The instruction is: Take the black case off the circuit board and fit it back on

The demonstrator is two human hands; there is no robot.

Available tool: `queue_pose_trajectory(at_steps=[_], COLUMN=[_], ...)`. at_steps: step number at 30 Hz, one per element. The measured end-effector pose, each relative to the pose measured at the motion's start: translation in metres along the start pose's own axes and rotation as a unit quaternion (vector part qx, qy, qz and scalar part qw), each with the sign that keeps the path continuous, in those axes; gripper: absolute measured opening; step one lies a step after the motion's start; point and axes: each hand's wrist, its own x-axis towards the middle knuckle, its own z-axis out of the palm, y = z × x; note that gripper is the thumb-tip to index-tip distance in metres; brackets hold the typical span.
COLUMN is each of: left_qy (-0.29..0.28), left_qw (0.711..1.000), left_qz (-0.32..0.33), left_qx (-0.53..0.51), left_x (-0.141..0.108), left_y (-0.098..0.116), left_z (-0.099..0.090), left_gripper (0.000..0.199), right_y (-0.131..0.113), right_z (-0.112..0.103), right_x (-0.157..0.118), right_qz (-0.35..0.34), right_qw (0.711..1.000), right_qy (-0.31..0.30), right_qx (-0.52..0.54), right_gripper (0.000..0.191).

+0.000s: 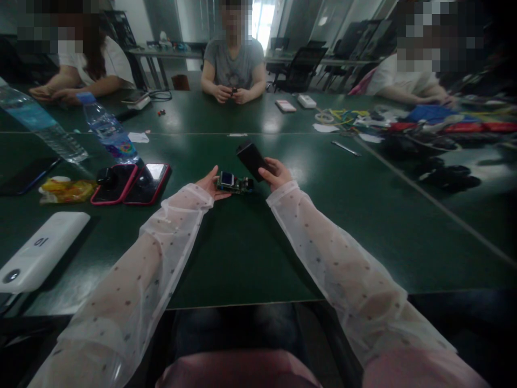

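Observation:
A green circuit board (235,184) with a small square screen rests across the fingers of my left hand (209,183), low over the table. The thumb points up beside its left end, and the other fingers pass beneath it. In my right hand (276,173) is a black, box-like case (255,159), gripped between thumb and fingers and tilted. Its lower end is close to the board's right end; whether they touch I cannot tell. Sheer white dotted sleeves cover both my forearms.
On the left of the dark green table (250,258) are a white power bank (46,245), a pink-edged phone case (147,184), a yellow packet (67,189) and water bottles (108,129). Tangled cables (347,117) and a thin metal tool (346,149) lie right. Three people sit opposite.

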Motion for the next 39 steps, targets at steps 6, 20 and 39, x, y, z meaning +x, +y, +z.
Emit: queue_pose_trajectory(at_steps=[6, 20, 39], left_qy=[-0.023, 0.159, 0.037], left_qw=[0.997, 0.886, 0.905], left_qz=[0.057, 0.203, 0.209], left_qx=[0.045, 0.385, 0.369], left_x=[0.002, -0.008, -0.011], left_y=[-0.009, -0.001, 0.007], left_z=[-0.003, 0.001, -0.003], left_gripper=[0.065, 0.054, 0.067], right_y=[0.015, 0.012, 0.019], right_z=[-0.023, -0.028, -0.024], right_x=[0.016, 0.001, -0.002], right_qz=[0.040, -0.048, -0.083], right_qw=[0.992, 0.981, 0.952], right_qy=[0.123, 0.038, 0.000], right_qx=[-0.001, -0.185, -0.295], right_gripper=[0.096, 0.068, 0.070])
